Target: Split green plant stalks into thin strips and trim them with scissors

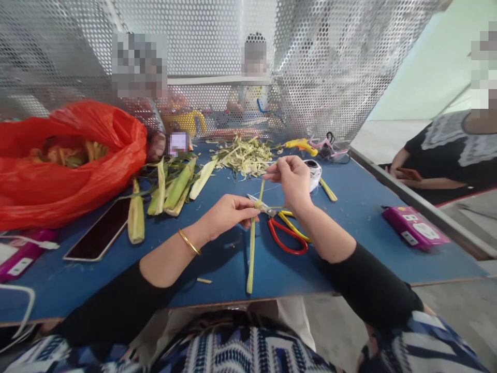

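Note:
My left hand [233,213] pinches a rolled pale green husk strip [251,256] near its middle, so the strip stands out above and below the fingers. A short piece crosses it at the pinch. Just above and to the right, my right hand [292,178] is closed, thumb against fingertips. A thin white thread passes by those fingertips; what they grip is too small to make out. Scissors [287,235] with red and yellow handles lie partly open under the hands, blades behind the strip. A white thread spool [313,173] sits beside my right hand, partly hidden by it.
Husk pieces [180,186] and shredded scraps [246,155] lie toward the back. A red plastic bag [120,140], phone [99,233] and cable are at left. A yellow-handled tool [301,146] and purple pack [415,227] are at right. A perforated metal panel [217,31] rises behind; a person sits at right.

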`<state>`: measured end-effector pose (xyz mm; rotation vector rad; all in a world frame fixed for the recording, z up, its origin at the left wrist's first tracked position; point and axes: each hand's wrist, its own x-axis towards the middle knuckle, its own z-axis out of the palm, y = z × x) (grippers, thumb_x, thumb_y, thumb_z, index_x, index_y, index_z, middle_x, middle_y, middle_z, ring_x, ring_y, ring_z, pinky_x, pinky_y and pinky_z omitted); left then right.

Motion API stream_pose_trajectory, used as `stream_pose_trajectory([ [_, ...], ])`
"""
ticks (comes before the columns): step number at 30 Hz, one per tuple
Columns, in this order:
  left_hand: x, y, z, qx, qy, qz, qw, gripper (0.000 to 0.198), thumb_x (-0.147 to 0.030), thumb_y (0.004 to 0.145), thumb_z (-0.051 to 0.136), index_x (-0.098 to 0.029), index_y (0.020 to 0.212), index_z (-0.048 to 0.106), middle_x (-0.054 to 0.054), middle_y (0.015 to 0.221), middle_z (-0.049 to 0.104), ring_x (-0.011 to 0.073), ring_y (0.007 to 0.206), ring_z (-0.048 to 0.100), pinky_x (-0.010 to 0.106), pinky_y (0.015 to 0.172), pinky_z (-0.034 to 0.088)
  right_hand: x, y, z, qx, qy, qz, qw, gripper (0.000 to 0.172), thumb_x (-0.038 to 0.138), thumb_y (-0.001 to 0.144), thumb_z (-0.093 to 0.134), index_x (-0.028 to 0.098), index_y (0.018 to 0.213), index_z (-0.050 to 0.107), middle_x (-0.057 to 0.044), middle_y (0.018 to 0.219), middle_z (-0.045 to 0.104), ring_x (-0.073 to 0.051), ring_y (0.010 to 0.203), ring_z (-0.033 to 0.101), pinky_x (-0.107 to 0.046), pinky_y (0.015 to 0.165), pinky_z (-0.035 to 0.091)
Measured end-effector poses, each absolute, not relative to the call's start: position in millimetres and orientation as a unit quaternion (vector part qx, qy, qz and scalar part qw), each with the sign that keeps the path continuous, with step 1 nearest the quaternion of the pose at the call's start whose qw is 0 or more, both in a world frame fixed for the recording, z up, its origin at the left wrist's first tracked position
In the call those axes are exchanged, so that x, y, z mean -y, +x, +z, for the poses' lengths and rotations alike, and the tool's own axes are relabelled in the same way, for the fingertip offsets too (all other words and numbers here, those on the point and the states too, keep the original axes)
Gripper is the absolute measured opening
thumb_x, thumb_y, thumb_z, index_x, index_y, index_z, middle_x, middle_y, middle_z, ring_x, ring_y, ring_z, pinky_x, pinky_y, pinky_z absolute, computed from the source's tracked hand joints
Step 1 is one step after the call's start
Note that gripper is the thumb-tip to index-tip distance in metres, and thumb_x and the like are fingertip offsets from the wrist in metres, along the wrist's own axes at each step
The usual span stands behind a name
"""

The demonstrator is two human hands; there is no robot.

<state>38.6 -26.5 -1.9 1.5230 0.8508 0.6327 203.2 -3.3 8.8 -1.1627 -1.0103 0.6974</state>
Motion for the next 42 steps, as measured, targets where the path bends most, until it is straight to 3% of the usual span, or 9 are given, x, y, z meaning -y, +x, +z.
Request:
stream_pose_trajectory([
  [4,27,41,-4,-0.406,0.608,0.308,0.609,0.015,-0.023,0.072,0.07,-0.013,0.061,0.069,0.001,0.056,0.063,0.0057,0.043,0.046,0.02,0.046,0.04,5,205,9,0.529,-0.503,0.288,0.619,0.009,0.029,0.089,0.05,0.021,0.087,0.047,0.003,0.067,0.066,-0.01,0.057,0.064,-0.024,0.061,0.05],
  [7,22,39,-2,-0.431,0.546,0.358,0.623,0.015,-0.025,0.069,0.073,-0.012,0.062,0.069,0.001,0.057,0.064,0.005,0.042,0.045,0.019,0.042,0.036,10,213,14,0.638,-0.525,0.205,0.524,0.019,0.034,0.087,0.055,0.02,0.099,0.054,0.001,0.072,0.067,-0.013,0.066,0.064,-0.027,0.066,0.047],
  [11,13,33,1,-0.446,0.47,0.397,0.65,0.014,-0.024,0.065,0.077,-0.012,0.065,0.069,0.003,0.061,0.066,0.0046,0.042,0.046,0.018,0.04,0.033,15,222,21,0.822,-0.465,0.117,0.306,0.01,0.026,0.085,0.058,0.019,0.082,0.065,0.001,0.069,0.066,-0.013,0.067,0.059,-0.025,0.065,0.039],
  [13,10,32,1,-0.447,0.463,0.382,0.664,0.016,-0.024,0.063,0.079,-0.012,0.064,0.069,0.003,0.062,0.067,0.0046,0.043,0.047,0.018,0.04,0.034,13,225,20,0.849,-0.45,0.086,0.262,0.015,0.019,0.086,0.054,0.019,0.076,0.066,0.001,0.066,0.066,-0.013,0.064,0.058,-0.025,0.065,0.038],
  [19,10,33,-2,-0.455,0.461,0.352,0.676,0.014,-0.024,0.064,0.079,-0.011,0.065,0.072,0.004,0.062,0.068,0.0053,0.044,0.05,0.017,0.04,0.035,5,224,8,0.844,-0.464,-0.068,0.26,0.017,0.019,0.09,0.053,0.019,0.08,0.067,-0.005,0.078,0.071,-0.018,0.075,0.062,-0.032,0.08,0.038],
  [23,11,33,-1,-0.469,0.435,0.38,0.668,0.013,-0.023,0.067,0.078,-0.012,0.065,0.071,0.002,0.057,0.065,0.0064,0.046,0.053,0.018,0.044,0.038,17,216,14,0.829,-0.441,-0.133,0.317,0.019,0.025,0.092,0.052,0.021,0.089,0.07,-0.007,0.092,0.071,-0.02,0.086,0.062,-0.035,0.083,0.038],
  [32,7,28,-2,-0.386,0.375,0.402,0.741,0.022,-0.024,0.058,0.083,-0.01,0.062,0.066,0.0,0.059,0.061,0.0069,0.054,0.054,0.02,0.056,0.044,36,185,8,0.92,-0.272,-0.211,0.186,0.026,0.013,0.094,0.043,0.017,0.08,0.064,-0.005,0.076,0.062,-0.016,0.069,0.051,-0.033,0.072,0.032],
  [37,8,29,-3,-0.376,0.378,0.4,0.745,0.019,-0.013,0.053,0.083,-0.009,0.064,0.069,0.001,0.063,0.063,0.0064,0.057,0.056,0.018,0.058,0.044,35,185,3,0.914,-0.242,-0.25,0.208,0.032,0.009,0.095,0.037,0.017,0.075,0.061,-0.004,0.071,0.062,-0.016,0.067,0.051,-0.031,0.075,0.034],
  [42,8,30,-2,-0.382,0.366,0.425,0.734,0.007,-0.009,0.063,0.077,-0.009,0.066,0.07,0.003,0.063,0.066,0.0066,0.056,0.059,0.016,0.055,0.045,42,182,5,0.917,-0.187,-0.255,0.242,0.034,0.007,0.093,0.035,0.019,0.072,0.059,-0.002,0.065,0.059,-0.015,0.066,0.052,-0.03,0.08,0.038],
])
